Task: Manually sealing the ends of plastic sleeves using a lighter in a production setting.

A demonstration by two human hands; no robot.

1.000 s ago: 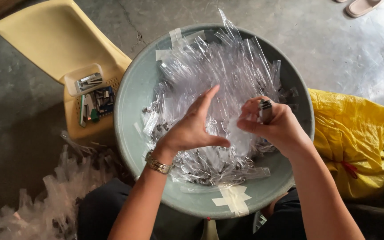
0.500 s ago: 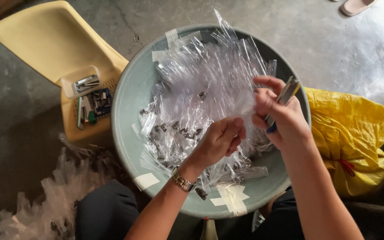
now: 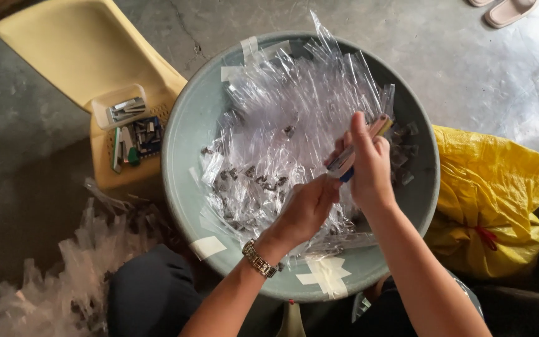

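The right hand is closed around a slim, pale stick-shaped tool with a blue end, holding it tilted above the middle of the basin. The left hand, a metal watch on its wrist, has its fingers curled and meets the lower, blue end of that tool; whether it pinches a clear sleeve there cannot be told. Both hands are close together, touching at the tool.

Under them lies a heap of crumpled clear plastic sleeves with small dark metal pieces scattered among them, all inside a wide round grey-green plastic basin patched with strips of white tape.

Just left of the basin stands a pale yellow plastic chair; on its seat sits a small clear tray of metal parts. A pile of loose clear plastic wrappers lies on the floor at the lower left. To the right, beside the basin, is a yellow plastic bag.
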